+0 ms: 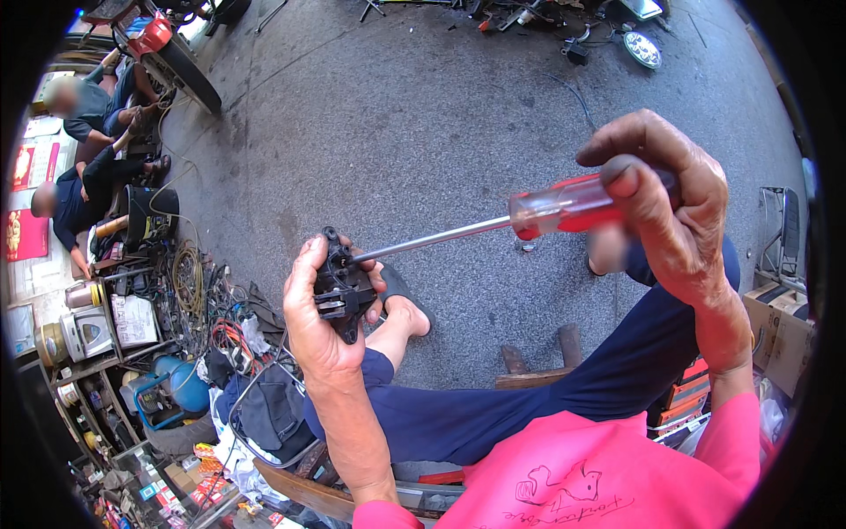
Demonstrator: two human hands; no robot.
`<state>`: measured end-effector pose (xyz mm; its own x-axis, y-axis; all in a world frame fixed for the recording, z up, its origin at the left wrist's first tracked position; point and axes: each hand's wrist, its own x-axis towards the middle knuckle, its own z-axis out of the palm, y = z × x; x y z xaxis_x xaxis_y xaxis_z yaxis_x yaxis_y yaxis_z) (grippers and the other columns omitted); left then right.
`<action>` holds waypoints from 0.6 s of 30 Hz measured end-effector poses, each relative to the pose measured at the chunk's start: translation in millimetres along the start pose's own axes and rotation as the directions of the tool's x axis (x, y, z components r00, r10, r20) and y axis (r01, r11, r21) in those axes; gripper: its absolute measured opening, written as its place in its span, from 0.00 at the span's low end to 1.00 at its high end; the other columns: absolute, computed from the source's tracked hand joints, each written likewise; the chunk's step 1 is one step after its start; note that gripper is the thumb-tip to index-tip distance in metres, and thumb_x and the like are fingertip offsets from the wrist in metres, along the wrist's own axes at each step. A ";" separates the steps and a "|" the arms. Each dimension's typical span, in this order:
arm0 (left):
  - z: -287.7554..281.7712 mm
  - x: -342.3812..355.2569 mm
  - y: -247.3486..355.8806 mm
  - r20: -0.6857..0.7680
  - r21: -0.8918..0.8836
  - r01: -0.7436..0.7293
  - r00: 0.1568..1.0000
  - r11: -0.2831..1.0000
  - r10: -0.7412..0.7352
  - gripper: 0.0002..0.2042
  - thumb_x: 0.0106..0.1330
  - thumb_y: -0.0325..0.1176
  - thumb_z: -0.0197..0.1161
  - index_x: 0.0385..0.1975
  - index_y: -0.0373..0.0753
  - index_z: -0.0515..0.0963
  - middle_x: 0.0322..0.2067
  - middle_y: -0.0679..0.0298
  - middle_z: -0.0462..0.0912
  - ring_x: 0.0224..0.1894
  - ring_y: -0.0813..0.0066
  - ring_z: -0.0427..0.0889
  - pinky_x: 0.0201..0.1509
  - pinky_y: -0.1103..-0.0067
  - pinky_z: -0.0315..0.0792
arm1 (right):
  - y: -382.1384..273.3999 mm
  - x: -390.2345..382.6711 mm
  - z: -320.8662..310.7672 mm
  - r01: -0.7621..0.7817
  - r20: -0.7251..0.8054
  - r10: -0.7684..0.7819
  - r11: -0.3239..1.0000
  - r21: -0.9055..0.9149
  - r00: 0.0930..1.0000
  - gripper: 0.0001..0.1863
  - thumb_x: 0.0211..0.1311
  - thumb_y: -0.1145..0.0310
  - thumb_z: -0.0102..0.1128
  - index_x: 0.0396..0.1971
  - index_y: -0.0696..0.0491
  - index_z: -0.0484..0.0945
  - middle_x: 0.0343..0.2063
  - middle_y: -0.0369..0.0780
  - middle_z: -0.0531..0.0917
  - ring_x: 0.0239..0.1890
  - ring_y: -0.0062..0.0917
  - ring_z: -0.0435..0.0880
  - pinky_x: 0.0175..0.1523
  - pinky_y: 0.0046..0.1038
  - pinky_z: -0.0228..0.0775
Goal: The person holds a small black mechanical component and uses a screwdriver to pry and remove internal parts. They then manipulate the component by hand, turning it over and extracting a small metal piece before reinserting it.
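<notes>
My left hand [315,328] grips a small black mechanical part [340,286] with a metal bracket, held up over my knee. My right hand [667,196] holds a screwdriver [529,215] by its clear red handle. Its long steel shaft runs left and its tip touches the top of the black part. I sit with legs in dark blue trousers, one bare foot in a sandal [404,310] on the grey pavement.
Cluttered shelves with coiled wires [187,278], a blue canister [187,385] and boxes fill the left side. Two people [84,189] sit at far left beside a motorbike wheel [187,75]. Scattered parts lie at the top, and a cardboard box [775,335] sits at right.
</notes>
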<state>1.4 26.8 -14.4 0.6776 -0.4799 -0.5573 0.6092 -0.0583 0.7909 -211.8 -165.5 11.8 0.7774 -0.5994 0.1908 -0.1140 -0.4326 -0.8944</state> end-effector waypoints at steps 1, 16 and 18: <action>-0.2 0.0 0.2 -0.006 -0.009 0.002 1.000 1.000 -0.002 0.15 0.63 0.43 0.53 0.34 0.35 0.72 0.23 0.55 0.76 0.20 0.66 0.77 0.10 0.79 0.64 | 0.2 -0.2 0.7 0.040 -0.007 -0.040 0.999 -0.010 0.999 0.25 0.56 0.54 0.57 0.45 0.60 0.71 0.35 0.40 0.77 0.37 0.19 0.77 0.41 0.18 0.69; 15.4 3.3 0.6 0.074 -0.068 0.082 0.994 0.994 -0.077 0.15 0.64 0.43 0.52 0.34 0.34 0.72 0.24 0.55 0.76 0.22 0.65 0.77 0.11 0.79 0.65 | 4.9 -0.8 -0.7 0.146 -0.195 -0.152 0.988 -0.046 0.969 0.22 0.56 0.61 0.61 0.46 0.60 0.71 0.34 0.37 0.76 0.36 0.17 0.76 0.42 0.17 0.69; 14.8 4.5 1.0 0.095 -0.099 0.106 0.991 0.989 -0.097 0.15 0.64 0.43 0.52 0.34 0.34 0.72 0.24 0.55 0.75 0.22 0.65 0.77 0.11 0.79 0.65 | 5.3 4.6 -4.8 0.217 -0.205 -0.210 0.976 0.013 0.956 0.26 0.50 0.64 0.67 0.47 0.61 0.71 0.36 0.40 0.77 0.40 0.20 0.77 0.46 0.20 0.70</action>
<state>-1.0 11.6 -12.4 0.5731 -0.5532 -0.6045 0.7156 -0.0215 0.6982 -211.7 -173.8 9.9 0.6404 -0.6202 0.4531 0.0656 -0.5435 -0.8368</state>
